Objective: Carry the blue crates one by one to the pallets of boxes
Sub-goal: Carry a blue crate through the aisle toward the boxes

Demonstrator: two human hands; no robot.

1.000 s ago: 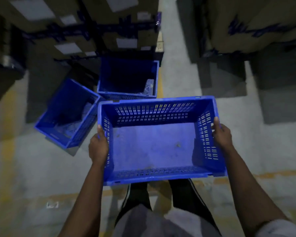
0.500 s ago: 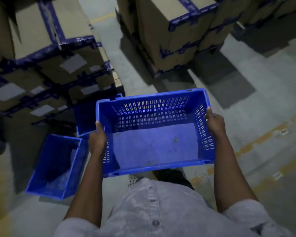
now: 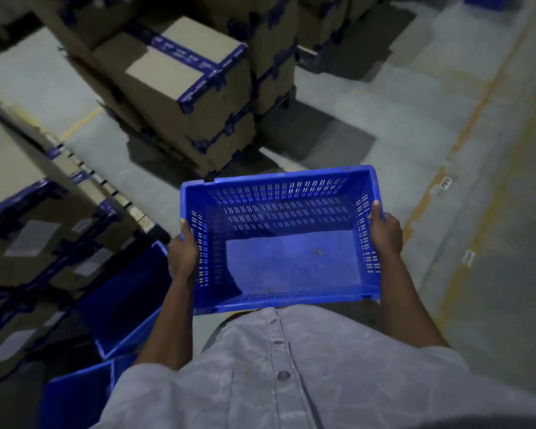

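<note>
I carry an empty blue slotted crate (image 3: 288, 264) level in front of my chest. My left hand (image 3: 182, 253) grips its left rim, thumb over the edge. My right hand (image 3: 384, 230) grips the right rim the same way. Two more blue crates stand on the floor at my lower left: one (image 3: 127, 301) beside my left arm, another (image 3: 75, 397) at the bottom edge. A pallet stack of brown cardboard boxes (image 3: 183, 82) with blue strapping stands ahead, just beyond the held crate.
A second stack of strapped boxes (image 3: 28, 218) fills the left side. More boxes (image 3: 322, 23) stand at the top. A faded yellow floor line (image 3: 464, 128) runs along the grey concrete on the right. An aisle (image 3: 115, 140) runs between the two stacks.
My view has swung right while I keep the crate in both hands. The two floor crates have slid to the lower left, and the middle box stack now lies straight ahead.
</note>
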